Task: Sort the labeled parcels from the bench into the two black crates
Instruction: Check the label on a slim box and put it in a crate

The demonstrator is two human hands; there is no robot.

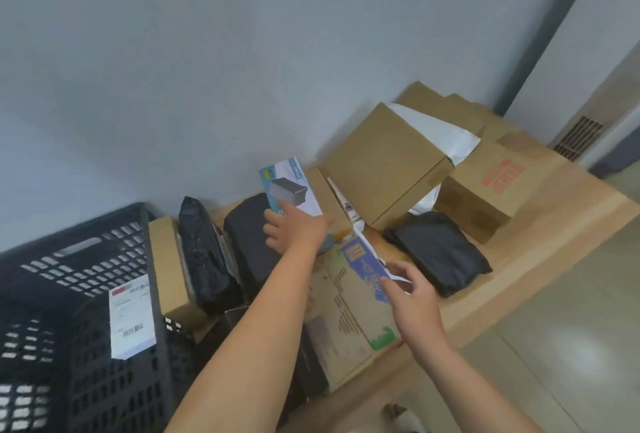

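Left hand (294, 230) gripped the printed box (289, 186), probably to read it; right hand (414, 294) pinched the blue packet (363, 264) just right of it

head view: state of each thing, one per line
left hand: holds the blue-white box by its lower end
right hand: pinches the blue-printed parcel
black crate: open-topped, one labelled parcel inside
brown carton: tilted, not flat
black bag: lying flat on the bench
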